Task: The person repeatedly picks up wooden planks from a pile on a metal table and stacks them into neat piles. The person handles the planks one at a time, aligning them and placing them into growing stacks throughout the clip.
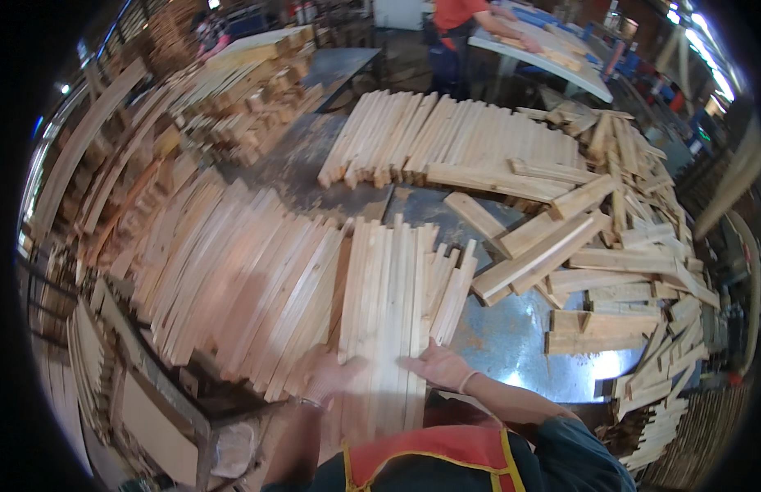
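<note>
Several wooden strips (pixel 384 299) held between the hands (pixel 444 366) point lengthwise straight ahead.

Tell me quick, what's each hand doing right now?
Left hand: holding the bundle of wooden strips by its left edge, a bit blurred.
Right hand: holding the same bundle by its right edge.

Positioned at 12 o'clock: pale panel (pixel 397 13). Toward 1 o'clock: co-worker in red top (pixel 452 41), beside white-topped table (pixel 591 83). At 2 o'clock: bright light patches (pixel 708 59).
</note>
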